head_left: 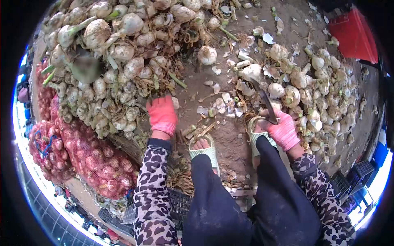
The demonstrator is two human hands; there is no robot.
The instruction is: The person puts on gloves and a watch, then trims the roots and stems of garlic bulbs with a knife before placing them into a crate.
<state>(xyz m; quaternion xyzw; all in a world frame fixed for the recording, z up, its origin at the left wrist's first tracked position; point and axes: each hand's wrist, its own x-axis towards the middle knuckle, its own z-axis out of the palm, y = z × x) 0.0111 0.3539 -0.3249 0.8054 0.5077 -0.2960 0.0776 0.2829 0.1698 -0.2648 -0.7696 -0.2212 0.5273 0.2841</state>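
Two heaps of garlic bulbs lie on the dirt ground (234, 141): the big heap (133, 53) at upper left of the frame, the smaller heap (322, 90) at right. The left hand (163, 115), in pink glove, is at the lower edge of the big heap; whether it grasps a bulb, I cannot tell. The right hand (283, 130) is closed around a knife (269, 105), its dark blade pointing toward one pale bulb (251, 72).

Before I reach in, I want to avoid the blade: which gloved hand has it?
The right hand, gripping the knife. The left hand, by the larger garlic heap, shows no blade.
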